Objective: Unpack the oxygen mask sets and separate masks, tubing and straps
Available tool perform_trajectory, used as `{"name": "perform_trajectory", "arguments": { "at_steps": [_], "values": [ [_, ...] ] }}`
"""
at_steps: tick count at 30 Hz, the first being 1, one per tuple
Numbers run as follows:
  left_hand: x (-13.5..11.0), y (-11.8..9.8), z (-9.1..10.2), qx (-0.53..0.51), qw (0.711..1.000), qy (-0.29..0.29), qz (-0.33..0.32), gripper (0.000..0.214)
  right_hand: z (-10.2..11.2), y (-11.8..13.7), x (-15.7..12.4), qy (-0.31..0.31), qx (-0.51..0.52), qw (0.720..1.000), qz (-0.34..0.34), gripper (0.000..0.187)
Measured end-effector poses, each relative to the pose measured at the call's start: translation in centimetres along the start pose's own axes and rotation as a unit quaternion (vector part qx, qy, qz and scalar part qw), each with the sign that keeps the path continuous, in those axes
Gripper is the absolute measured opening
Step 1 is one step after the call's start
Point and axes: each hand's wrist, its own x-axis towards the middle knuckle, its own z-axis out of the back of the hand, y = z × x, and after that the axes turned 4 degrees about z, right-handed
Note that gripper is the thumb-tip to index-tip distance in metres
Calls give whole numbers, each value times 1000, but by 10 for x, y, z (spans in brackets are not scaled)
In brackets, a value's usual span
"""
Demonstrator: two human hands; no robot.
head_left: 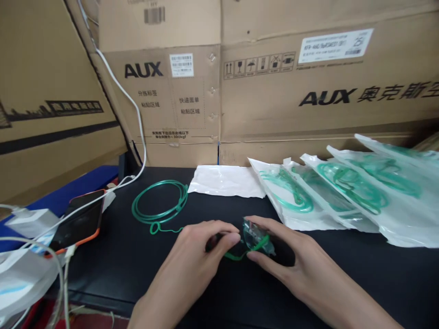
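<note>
My right hand (288, 246) grips a clear plastic oxygen mask (253, 235) between thumb and fingers, just above the black tabletop. A green strap (235, 257) runs from the mask to my left hand (202, 251). The left thumb and forefinger are closed together; the strap passes in under them, and the other fingers are hidden. Left of my hands lies a coil of clear green tubing (137, 208). At its lower edge sits a small green ring (155, 228), with a thin green cord leading toward my left hand.
Several clear-fronted white pouches (291, 219) with green tubing inside overlap on the right. A flat white pouch (226, 180) lies at the back. Cardboard boxes (192, 151) stand behind. On the left are a phone (77, 219) with an orange edge, white cables (140, 132) and a white adapter (32, 221).
</note>
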Motion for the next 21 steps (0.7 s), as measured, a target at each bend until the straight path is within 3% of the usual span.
{"name": "perform_trajectory", "arguments": {
  "at_steps": [5, 10, 17, 21],
  "values": [
    [-11, 23, 53, 144, 980, -127, 59, 33, 9, -4, 1, 0, -35, 999, -4, 47],
    [-24, 52, 92, 246, 954, -100, 141, 28, 8, -10, 2, -8, -37, 999, -15, 48],
    [-19, 77, 96, 246, 954, -77, 153, 20, 7, -14, 2, 2, -26, 999, -32, 50],
    [-20, 69, 97, 197, 974, -14, 110, 25, 9, -12, 5, -24, -18, 999, -42, 47]
  ]
}}
